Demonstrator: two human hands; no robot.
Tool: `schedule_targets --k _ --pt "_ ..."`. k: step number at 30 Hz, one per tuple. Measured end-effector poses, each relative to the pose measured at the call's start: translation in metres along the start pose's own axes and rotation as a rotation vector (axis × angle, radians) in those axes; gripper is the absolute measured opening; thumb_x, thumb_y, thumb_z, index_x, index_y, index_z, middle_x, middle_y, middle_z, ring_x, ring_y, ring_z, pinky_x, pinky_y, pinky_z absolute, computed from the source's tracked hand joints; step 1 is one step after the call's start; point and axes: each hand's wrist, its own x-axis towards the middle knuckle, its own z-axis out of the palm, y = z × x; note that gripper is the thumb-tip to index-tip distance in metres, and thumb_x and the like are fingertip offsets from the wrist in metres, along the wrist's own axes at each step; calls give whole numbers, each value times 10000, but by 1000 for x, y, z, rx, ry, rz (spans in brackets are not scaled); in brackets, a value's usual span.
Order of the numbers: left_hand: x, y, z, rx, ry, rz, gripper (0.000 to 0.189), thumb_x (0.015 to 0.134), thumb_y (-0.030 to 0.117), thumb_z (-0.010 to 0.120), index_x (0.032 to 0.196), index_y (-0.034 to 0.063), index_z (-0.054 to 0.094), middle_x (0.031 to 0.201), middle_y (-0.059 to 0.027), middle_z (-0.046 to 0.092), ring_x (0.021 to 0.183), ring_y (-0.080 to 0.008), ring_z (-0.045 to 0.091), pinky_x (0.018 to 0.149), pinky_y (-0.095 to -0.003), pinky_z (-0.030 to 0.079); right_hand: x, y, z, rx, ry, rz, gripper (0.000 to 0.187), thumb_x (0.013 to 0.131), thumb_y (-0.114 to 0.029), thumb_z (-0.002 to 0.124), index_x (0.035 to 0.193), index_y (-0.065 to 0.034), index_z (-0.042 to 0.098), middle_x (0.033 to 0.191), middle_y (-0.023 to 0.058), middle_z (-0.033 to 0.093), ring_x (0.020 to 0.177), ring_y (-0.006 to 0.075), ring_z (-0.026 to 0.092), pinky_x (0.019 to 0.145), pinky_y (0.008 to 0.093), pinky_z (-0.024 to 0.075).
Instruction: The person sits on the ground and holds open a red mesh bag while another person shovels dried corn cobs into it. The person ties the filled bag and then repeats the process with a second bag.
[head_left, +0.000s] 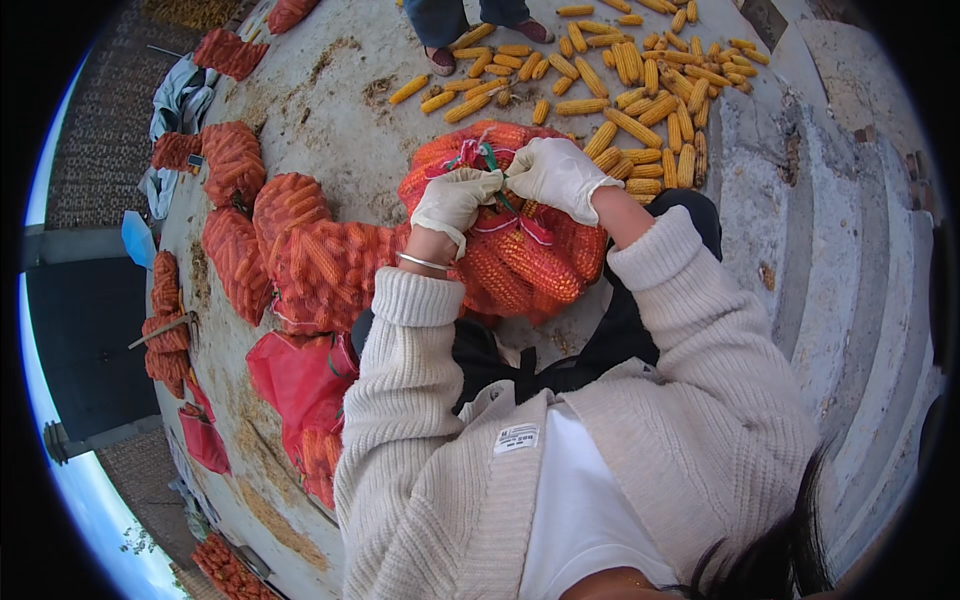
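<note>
A full red mesh sack of corn cobs (525, 262) stands between my knees, its gathered mouth on top. My left hand (457, 199), in a pale thin glove, pinches a green drawstring (504, 201) at the sack's mouth. My right hand (559, 172), gloved alike, grips the same green string from the other side, fingertips almost touching those of the left. Red mesh ends with white edging stick out around the tie. Whether a knot is formed under the fingers is hidden.
Loose yellow corn cobs (652, 97) lie beyond the sack, near another person's shoes (441, 61). Several filled mesh sacks (322, 262) stand to the left, with a slack red sack (296, 375) nearer me. Concrete steps (810, 247) run along the right. A long-handled tool (161, 330) leans at far left.
</note>
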Motion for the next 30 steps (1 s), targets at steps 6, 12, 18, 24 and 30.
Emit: schedule_targets --k 6,12,18,24,30 --pt "-6 9 1 112 92 133 120 841 58 647 913 -3 572 751 -83 653 481 -94 544 385 -191 364 -2 -19 -1 -244 68 29 232 723 -262 634 840 -71 697 874 177 659 835 330 638 756 392 498" --pt "-1 -5 -33 69 137 200 161 807 -78 632 753 13 511 662 -45 564 615 -149 609 538 -242 496 0 -18 5 -374 114 48 199 702 -224 610 797 -67 685 852 178 646 831 351 619 748 413 492" --pt "-2 -15 -49 113 113 187 209 812 -65 639 693 37 501 641 -33 565 583 -133 591 561 -231 499 4 -14 12 -386 95 36 187 703 -214 609 796 -69 683 844 180 641 825 346 619 744 413 488" --pt "-27 -6 -44 225 200 81 210 798 29 694 698 60 512 573 -11 538 381 -71 445 339 -226 317 -1 -13 9 -277 115 -18 206 698 -226 659 801 -48 666 865 169 634 818 316 613 754 354 480" --pt "-71 -67 -60 297 567 588 331 782 55 720 1057 20 538 1084 -81 585 947 -128 560 833 -255 461 -11 42 -17 465 -68 -52 220 796 -25 681 1009 10 638 1025 50 654 930 123 605 829 226 469"
